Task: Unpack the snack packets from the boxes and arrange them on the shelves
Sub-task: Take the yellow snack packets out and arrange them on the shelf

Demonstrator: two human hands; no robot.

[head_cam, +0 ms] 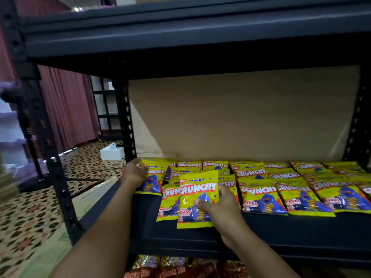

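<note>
Right hand (217, 207) pinches 1 yellow packet (197, 199) by its lower edge, tilted over the shelf (261, 229) rows, left hand (135, 171) resting on the leftmost packet (153, 180) with fingers hidden; probably light, crinkly, slippery foil, best held at edge seams.

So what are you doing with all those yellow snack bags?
A person is stocking a dark shelf with yellow Crunchy packets. The right hand grips one packet at the front of the rows. The left hand holds the leftmost packet. More packets already lie in rows to the right.
</note>
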